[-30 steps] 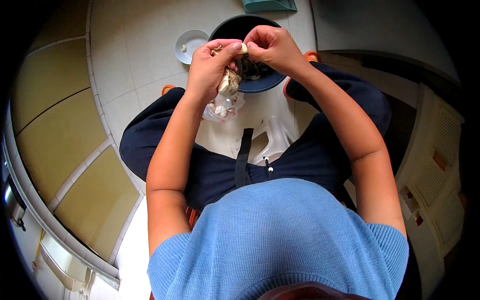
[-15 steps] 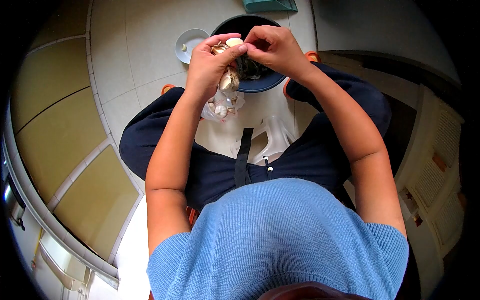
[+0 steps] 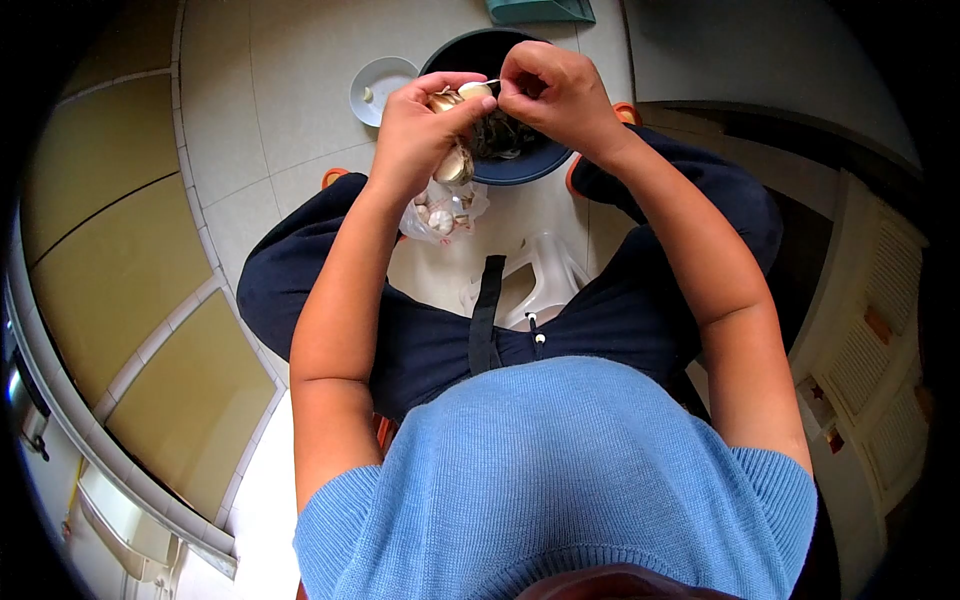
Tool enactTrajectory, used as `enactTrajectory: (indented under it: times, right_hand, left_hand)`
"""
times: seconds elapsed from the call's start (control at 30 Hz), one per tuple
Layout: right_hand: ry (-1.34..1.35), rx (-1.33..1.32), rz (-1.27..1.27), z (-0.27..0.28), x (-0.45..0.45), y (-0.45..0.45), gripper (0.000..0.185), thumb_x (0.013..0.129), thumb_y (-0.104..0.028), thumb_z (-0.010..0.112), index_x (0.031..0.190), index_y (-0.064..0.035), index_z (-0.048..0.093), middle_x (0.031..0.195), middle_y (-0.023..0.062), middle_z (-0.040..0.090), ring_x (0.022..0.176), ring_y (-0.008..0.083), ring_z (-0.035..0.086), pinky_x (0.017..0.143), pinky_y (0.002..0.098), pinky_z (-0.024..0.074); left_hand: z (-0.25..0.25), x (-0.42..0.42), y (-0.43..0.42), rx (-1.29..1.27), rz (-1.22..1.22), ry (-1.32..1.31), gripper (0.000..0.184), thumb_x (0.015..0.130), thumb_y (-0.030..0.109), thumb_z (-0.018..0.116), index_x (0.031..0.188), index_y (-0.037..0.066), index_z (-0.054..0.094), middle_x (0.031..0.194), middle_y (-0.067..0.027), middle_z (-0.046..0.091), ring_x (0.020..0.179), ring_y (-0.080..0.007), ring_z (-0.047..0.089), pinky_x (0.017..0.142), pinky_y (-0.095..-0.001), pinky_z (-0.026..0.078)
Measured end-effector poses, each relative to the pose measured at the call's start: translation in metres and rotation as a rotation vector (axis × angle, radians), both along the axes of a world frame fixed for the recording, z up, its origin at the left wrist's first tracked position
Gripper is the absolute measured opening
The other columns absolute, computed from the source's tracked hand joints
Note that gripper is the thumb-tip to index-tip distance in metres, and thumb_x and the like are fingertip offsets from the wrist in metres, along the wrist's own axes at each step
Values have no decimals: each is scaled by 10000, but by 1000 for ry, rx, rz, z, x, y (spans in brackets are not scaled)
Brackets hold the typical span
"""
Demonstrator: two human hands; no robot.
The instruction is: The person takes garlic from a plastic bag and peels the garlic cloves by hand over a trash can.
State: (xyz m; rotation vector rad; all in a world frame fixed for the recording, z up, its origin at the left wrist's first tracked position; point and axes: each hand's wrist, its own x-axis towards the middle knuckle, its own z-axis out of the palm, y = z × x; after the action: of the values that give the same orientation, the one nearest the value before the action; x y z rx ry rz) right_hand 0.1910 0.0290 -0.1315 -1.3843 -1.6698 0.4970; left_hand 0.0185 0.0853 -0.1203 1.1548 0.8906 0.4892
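Garlic clove (image 3: pixel 476 91) is up over the near-left side of a dark tub (image 3: pixel 530 172), pinched btw thumb & fingers of the L hand (image 3: pixel 418 125), pale side showing. I see the R hand (image 3: pixel 552 92) just beside it, fingers curled in, tips closed on a thin pale strip (image 3: pixel 492 81) running to the clove; can't tell what the strip is. Same L hand has a garlic bulb (image 3: pixel 455 167) hanging below the palm; I can't tell exactly how it's held. White plate (image 3: pixel 392 72) w/ one small pale pc (image 3: pixel 368 95) sits on the floor, L of tub. Clear plastic bag (image 3: pixel 476 206) w/ more garlic (image 3: pixel 440 219) lies below the L hand, nr a white stool (image 3: pixel 547 278).
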Motion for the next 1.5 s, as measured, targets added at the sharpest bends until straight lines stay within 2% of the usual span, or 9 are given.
enactTrajectory:
  times: [0.1,0.17,0.27,0.6,0.8,0.87,1.1,1.27,1.5]
  right_hand:
    - [37,-5,-21,0,0,0,109,737,-22,640,762,-13,535,676,56,521,573,121,533,538,235,445]
    - [93,9,-66,0,0,1,140,686,-96,657,728,-23,545,644,107,548,561,224,561,528,305,449]
    - [94,-29,-134,5,3,2,130,678,-99,653,719,-17,561,643,112,567,570,222,576,534,305,459]
    - [-175,-177,-159,-17,5,2,184,728,-202,576,698,-23,602,664,132,591,627,300,588,592,394,464]
    - [-70,-146,-96,-17,4,4,125,729,-142,615,761,-22,605,727,113,606,634,277,595,592,368,472]
    - [121,-80,-68,-9,0,4,111,741,-102,630,814,-19,617,766,113,614,658,263,609,608,338,485]
    - [-8,48,14,-8,0,3,111,771,-82,621,855,-12,638,768,122,626,668,245,623,613,304,495]
    - [372,-186,43,-14,-2,2,142,816,-98,620,890,19,651,753,94,664,670,130,635,616,237,499]
    - [560,-358,95,-6,-3,-1,144,839,-106,621,860,35,646,744,56,654,658,88,611,612,210,500]
  left_hand:
    - [0,-1,-2,17,-26,50,277,774,107,725,1014,5,633,750,19,591,614,-33,512,538,-174,413]
    - [-2,-1,-2,21,-37,76,298,783,120,723,1045,13,629,769,33,584,642,-20,500,556,-164,401]
    - [-7,-2,-1,49,-18,99,304,783,118,721,1055,18,629,762,35,580,633,-23,496,553,-167,399]
    - [-10,-3,6,-282,102,-211,320,845,97,636,1152,30,580,891,-38,623,578,-48,494,541,-194,469]
    - [-9,-3,5,-260,99,-218,321,851,91,625,1162,29,571,908,-46,623,580,-48,495,543,-189,475]
    - [-11,-3,4,-255,100,-211,322,849,94,629,1160,30,573,900,-40,622,582,-47,497,544,-187,475]
    - [-11,-3,3,-234,46,-164,290,847,121,643,1113,14,600,822,-16,616,584,-45,503,532,-181,453]
    - [-10,-4,7,-275,9,-223,274,852,116,635,1100,4,605,812,-17,614,580,-53,504,535,-182,451]
    - [-11,-7,7,-296,-27,-250,273,852,102,625,1100,-11,604,796,-24,618,579,-61,505,537,-188,452]
